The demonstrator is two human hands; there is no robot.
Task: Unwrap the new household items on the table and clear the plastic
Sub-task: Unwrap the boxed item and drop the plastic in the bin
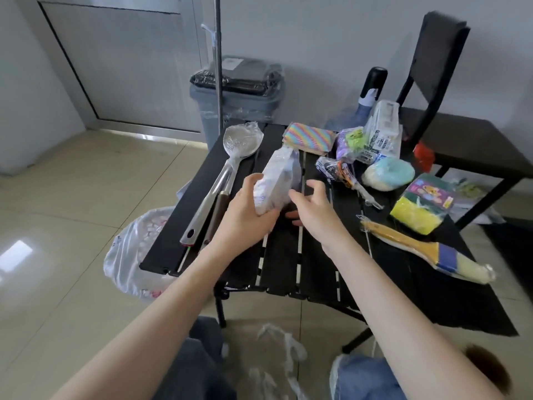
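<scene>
1. The fingers (253, 180) of the left hand (245, 209) curl round a soft white packet in crinkly clear plastic (275, 183) and hold it up just over the middle of the black slatted table (288, 261).
2. The right hand (314, 209) is beside the packet with its fingers spread apart and bent a little. I cannot tell if they touch the wrap.
3. A big shiny metal spoon (227, 166) lies at the left of the table, its round bowl wrapped in clear film. A brown-handled tool (216, 215) lies right beside it.
4. A wooden paintbrush with a blue band and pale bristles (427, 252) lies at the right edge in a clear sleeve.
5. Near it sits a yellow and green sponge pack (421, 206), a fluffy pale blue round puff (388, 173) and a rainbow striped cloth (308, 138).
6. Crumpled clear plastic (277, 359) lies on the shiny beige tiled floor (72, 197).
7. A clear bag with pink and white bits (135, 249) sits on the floor by the table.
8. A grey plastic bin (236, 105) stands by the grey wall, and a black chair (438, 59) is at the right.
</scene>
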